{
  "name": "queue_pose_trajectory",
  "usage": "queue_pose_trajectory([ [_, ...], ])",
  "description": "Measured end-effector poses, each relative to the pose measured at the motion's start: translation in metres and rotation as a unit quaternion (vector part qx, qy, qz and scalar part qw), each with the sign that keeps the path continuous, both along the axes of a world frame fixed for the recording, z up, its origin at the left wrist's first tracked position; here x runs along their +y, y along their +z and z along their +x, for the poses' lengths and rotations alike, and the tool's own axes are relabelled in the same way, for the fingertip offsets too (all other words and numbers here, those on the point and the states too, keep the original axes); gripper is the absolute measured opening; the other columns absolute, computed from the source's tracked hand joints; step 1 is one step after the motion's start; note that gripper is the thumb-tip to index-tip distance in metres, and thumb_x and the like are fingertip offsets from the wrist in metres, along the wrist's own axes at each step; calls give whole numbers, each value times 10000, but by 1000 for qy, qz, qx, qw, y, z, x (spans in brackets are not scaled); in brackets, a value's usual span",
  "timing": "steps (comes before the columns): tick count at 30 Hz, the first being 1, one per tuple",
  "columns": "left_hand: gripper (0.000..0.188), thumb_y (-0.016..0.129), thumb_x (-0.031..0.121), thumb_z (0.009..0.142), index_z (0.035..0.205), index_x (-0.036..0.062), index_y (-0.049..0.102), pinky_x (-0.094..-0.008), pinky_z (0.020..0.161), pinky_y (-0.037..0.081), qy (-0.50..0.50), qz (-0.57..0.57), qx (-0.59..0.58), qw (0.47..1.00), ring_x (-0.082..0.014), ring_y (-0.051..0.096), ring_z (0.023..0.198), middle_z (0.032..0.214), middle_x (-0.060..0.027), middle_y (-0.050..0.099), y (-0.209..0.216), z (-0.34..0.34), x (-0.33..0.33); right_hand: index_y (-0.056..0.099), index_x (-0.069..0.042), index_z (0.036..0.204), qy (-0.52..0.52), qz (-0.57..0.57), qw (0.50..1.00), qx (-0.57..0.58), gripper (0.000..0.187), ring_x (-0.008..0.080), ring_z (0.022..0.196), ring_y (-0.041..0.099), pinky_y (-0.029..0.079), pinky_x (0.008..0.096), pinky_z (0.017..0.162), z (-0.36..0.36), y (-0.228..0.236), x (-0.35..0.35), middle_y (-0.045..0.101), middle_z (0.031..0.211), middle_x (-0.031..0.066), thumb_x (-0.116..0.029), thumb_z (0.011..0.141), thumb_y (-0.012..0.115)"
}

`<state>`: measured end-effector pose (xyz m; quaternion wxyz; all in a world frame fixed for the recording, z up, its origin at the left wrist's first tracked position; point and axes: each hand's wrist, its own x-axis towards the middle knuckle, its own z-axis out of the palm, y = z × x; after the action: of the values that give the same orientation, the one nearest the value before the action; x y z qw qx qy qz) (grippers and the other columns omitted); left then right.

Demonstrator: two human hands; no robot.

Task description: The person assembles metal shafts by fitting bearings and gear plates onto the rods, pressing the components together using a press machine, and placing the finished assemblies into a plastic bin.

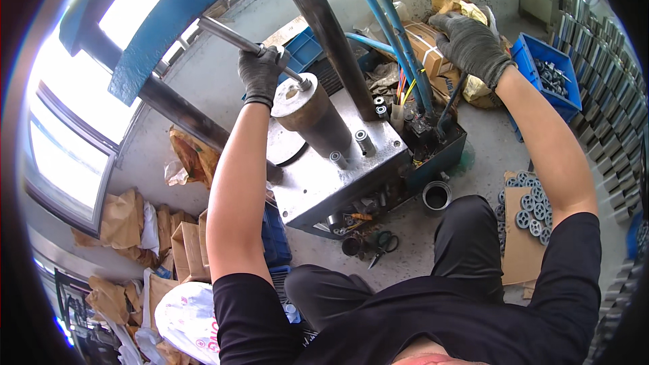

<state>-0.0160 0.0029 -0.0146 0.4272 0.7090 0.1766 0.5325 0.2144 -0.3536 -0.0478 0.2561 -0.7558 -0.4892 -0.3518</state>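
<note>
My left hand (259, 76), in a dark grey glove, is closed round a slim metal rod (226, 32) that slants down from the blue press frame (179, 17). The rod's lower end meets the top of a thick metal cylinder (313, 116), which stands on the press's steel table (314, 182). My right hand (473, 47), gloved alike, is curled over a black lever (451, 103); the lever's upper end is hidden beneath it. Small metal sleeves (365, 142) stand on the table beside the cylinder.
Blue hoses (399, 34) run down behind the table. A blue crate (551, 78) of metal parts stands at right, near stacked metal cylinders (598, 61). Scissors (384, 247) and a dark-filled can (437, 195) are on the floor. Round grey parts (534, 206) lie on cardboard.
</note>
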Motion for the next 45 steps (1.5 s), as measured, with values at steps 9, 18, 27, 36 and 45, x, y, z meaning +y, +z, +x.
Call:
queue_pose_trajectory([
  [9, 347, 789, 112, 831, 1079, -11, 580, -365, 687, 629, 105, 114, 197, 968, -247, 741, 772, 872, -147, 708, 25, 13, -14, 688, -58, 1121, -45, -71, 995, 58, 227, 375, 963, 711, 571, 460, 874, -26, 3, -27, 732, 1021, 178, -197, 950, 629],
  [18, 357, 809, 156, 829, 1055, -30, 605, -399, 758, 639, 103, 92, 206, 969, -291, 769, 807, 852, -176, 741, 21, 20, 0, 618, -39, 933, 13, -90, 995, 39, 126, 403, 819, 674, 546, 498, 762, -69, -24, -97, 664, 873, 203, -163, 956, 624],
  [27, 424, 850, 186, 803, 1070, -22, 595, -416, 818, 629, 132, 126, 234, 955, -321, 766, 849, 884, -184, 739, 19, 18, 6, 711, -43, 1054, 76, -333, 928, 151, 234, 427, 812, 677, 546, 511, 739, -126, -44, -147, 685, 904, 214, -90, 833, 649],
  [36, 295, 749, 74, 887, 1090, -76, 597, -355, 663, 679, 73, 65, 182, 978, -249, 767, 778, 871, -159, 712, 19, 19, -3, 744, -60, 971, 104, -390, 889, 215, 196, 398, 837, 709, 568, 507, 782, -139, -78, -181, 719, 864, 181, -162, 834, 648],
  [45, 308, 751, 62, 891, 1099, -65, 564, -358, 673, 690, 48, 37, 158, 986, -251, 770, 813, 917, -166, 703, 19, 17, -7, 754, -43, 953, 94, -488, 839, 220, 225, 409, 821, 706, 564, 512, 775, -140, -82, -187, 713, 854, 208, -202, 841, 641],
])
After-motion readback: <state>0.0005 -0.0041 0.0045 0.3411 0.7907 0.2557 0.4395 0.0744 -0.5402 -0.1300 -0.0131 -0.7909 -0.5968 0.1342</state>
